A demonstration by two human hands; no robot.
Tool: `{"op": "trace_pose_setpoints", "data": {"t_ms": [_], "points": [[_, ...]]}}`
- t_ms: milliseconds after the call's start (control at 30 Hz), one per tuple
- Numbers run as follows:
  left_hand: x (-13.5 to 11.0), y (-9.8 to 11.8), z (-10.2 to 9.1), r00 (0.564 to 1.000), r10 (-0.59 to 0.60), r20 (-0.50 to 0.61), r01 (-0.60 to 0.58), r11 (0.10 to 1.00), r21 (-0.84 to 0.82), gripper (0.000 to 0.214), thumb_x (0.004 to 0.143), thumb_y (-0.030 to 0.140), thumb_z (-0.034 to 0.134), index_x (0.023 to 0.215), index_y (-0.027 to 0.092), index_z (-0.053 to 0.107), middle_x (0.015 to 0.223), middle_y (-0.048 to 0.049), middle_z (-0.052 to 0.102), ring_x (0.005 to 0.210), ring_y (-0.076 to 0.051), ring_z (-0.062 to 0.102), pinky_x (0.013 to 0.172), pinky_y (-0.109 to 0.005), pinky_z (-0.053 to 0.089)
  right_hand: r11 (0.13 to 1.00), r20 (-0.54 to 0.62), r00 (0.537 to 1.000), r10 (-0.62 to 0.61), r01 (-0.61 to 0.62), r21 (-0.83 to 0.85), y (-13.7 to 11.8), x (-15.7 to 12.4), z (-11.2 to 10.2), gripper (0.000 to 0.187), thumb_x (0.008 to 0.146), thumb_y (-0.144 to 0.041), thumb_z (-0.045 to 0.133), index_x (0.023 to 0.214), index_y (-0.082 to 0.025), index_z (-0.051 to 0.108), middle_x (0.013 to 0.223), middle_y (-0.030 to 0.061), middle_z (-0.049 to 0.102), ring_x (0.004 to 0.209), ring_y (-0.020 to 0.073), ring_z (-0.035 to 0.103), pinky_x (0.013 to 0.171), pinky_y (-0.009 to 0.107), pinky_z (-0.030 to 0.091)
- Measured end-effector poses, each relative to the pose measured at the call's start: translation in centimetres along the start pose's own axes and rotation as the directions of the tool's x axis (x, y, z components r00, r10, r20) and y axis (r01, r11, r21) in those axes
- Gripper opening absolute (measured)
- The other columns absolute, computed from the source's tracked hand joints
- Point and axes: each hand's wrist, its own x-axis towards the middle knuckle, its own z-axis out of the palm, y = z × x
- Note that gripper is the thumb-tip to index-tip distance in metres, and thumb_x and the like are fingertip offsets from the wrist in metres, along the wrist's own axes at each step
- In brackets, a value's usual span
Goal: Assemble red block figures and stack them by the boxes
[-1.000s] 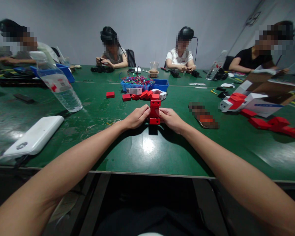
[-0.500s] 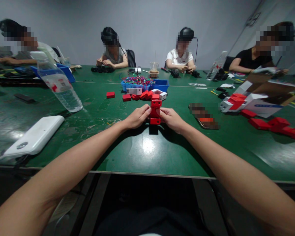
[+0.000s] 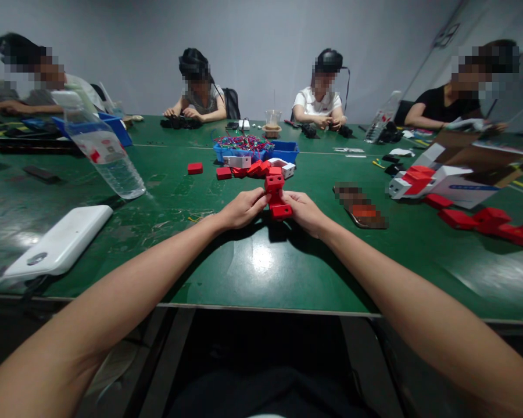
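Between my two hands is a red block-like part [image 3: 280, 210] with small dark holes in its faces, held just above the green table. My left hand [image 3: 245, 209] pinches it from the left with the thumb on top. From the other side my right hand [image 3: 304, 212] grips it, fingers closed; some fingertips are hidden behind the part. Its lower end is tilted to the right. Just beyond it lie several red blocks [image 3: 257, 169] and a white block [image 3: 237, 162], in front of a blue bin [image 3: 220, 153] heaped with coloured wires [image 3: 244, 143].
On the left are a clear water bottle [image 3: 108, 157] and a white power bank-like device [image 3: 63, 239]. A phone [image 3: 359, 207] lies to the right, near an open carton [image 3: 470, 188] and a row of red parts [image 3: 490, 220]. Several people sit across the table [image 3: 261, 284].
The red part has turned in my hands: its lower end has swung from upright to the right. Both hands stay closed on it in nearly the same place.
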Motion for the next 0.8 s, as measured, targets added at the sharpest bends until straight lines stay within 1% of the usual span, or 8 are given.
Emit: {"op": "trace_pose_setpoints", "data": {"t_ms": [133, 267, 400, 467, 533, 633, 700, 800], "points": [[0.0, 0.0, -0.1, 0.999, 0.038, 0.005, -0.038, 0.999, 0.004, 0.038, 0.098, 0.045, 0.033, 0.095, 0.016, 0.057, 0.085, -0.0048, 0.063, 0.077, -0.017, 0.058, 0.072, -0.027, 0.043, 1.000, -0.026, 1.000, 0.004, -0.004, 0.007, 0.2, 0.2, 0.0, 0.051, 0.070, -0.066, 0.068, 0.072, -0.015, 0.061, 0.062, -0.0024, 0.056, 0.054, 0.0082, 0.043, 0.052, 0.022, 0.036], [0.1, 0.1, -0.2, 1.000, 0.024, 0.004, -0.024, 1.000, 0.013, 0.040, 0.097, 0.047, 0.035, 0.095, 0.016, 0.059, 0.085, -0.0045, 0.064, 0.076, -0.017, 0.059, 0.071, -0.027, 0.043, 1.000, -0.020, 1.000, 0.003, -0.003, 0.004, 0.3, 0.2, 0.0, 0.050, 0.071, -0.065, 0.068, 0.073, -0.015, 0.060, 0.061, -0.0029, 0.055, 0.054, 0.0083, 0.043, 0.053, 0.023, 0.035], [0.1, 0.2, -0.3, 0.991, -0.096, -0.097, 0.104, 0.991, 0.081, 0.046, 0.092, 0.057, 0.042, 0.080, 0.015, 0.058, 0.073, -0.0028, 0.059, 0.065, -0.015, 0.052, 0.063, -0.027, 0.039, 1.000, -0.007, 1.000, 0.009, -0.008, 0.017, 0.0, 0.0, 0.0, 0.052, 0.068, -0.066, 0.069, 0.074, -0.015, 0.062, 0.062, -0.0031, 0.055, 0.053, 0.0078, 0.040, 0.053, 0.023, 0.032], [0.0, 0.3, -0.5, 0.979, -0.119, -0.166, 0.135, 0.987, 0.088, 0.047, 0.087, 0.061, 0.049, 0.088, 0.015, 0.058, 0.079, -0.0034, 0.061, 0.066, -0.015, 0.053, 0.064, -0.028, 0.041, 1.000, 0.044, 0.999, 0.019, -0.020, 0.007, -0.3, -0.2, 0.0, 0.050, 0.069, -0.064, 0.070, 0.076, -0.015, 0.064, 0.064, -0.0026, 0.057, 0.055, 0.0081, 0.042, 0.054, 0.023, 0.032], [-0.1, 0.3, -0.7, 0.977, -0.085, -0.196, 0.101, 0.992, 0.074, 0.049, 0.084, 0.060, 0.055, 0.103, 0.016, 0.054, 0.091, -0.0049, 0.063, 0.072, -0.016, 0.056, 0.069, -0.029, 0.044, 0.999, 0.117, 0.993, 0.031, -0.029, -0.021, -0.6, -0.4, 0.1, 0.049, 0.069, -0.063, 0.071, 0.077, -0.015, 0.066, 0.066, -0.0021, 0.059, 0.057, 0.0087, 0.045, 0.056, 0.023, 0.033], [-0.3, 0.5, -0.9, 0.992, -0.013, -0.125, 0.015, 1.000, 0.019, 0.051, 0.084, 0.055, 0.058, 0.118, 0.018, 0.049, 0.102, -0.0058, 0.064, 0.082, -0.017, 0.060, 0.078, -0.029, 0.047, 0.997, 0.200, 0.979, 0.037, -0.022, -0.078, -1.0, -0.7, 0.1, 0.049, 0.069, -0.063, 0.071, 0.079, -0.015, 0.067, 0.066, -0.0023, 0.060, 0.059, 0.0094, 0.047, 0.058, 0.023, 0.034], [-0.3, 0.7, -0.9, 0.996, 0.010, -0.085, -0.011, 1.000, -0.012, 0.047, 0.087, 0.051, 0.055, 0.120, 0.018, 0.049, 0.104, -0.0068, 0.065, 0.087, -0.018, 0.062, 0.082, -0.030, 0.048, 0.995, 0.218, 0.975, 0.035, -0.014, -0.099, -1.1, -0.8, 0.2, 0.049, 0.069, -0.064, 0.070, 0.076, -0.015, 0.066, 0.064, -0.0029, 0.058, 0.057, 0.0093, 0.046, 0.058, 0.023, 0.034], [-0.3, 0.5, -0.5, 0.991, 0.029, -0.128, -0.031, 0.999, -0.016, 0.038, 0.088, 0.046, 0.053, 0.112, 0.017, 0.055, 0.109, -0.0090, 0.065, 0.094, -0.020, 0.062, 0.086, -0.030, 0.047, 0.996, 0.187, 0.982, 0.035, -0.018, -0.089, -0.9, -0.7, 0.3, 0.050, 0.069, -0.065, 0.070, 0.074, -0.016, 0.063, 0.062, -0.0036, 0.056, 0.056, 0.0091, 0.045, 0.056, 0.023, 0.033]]}}
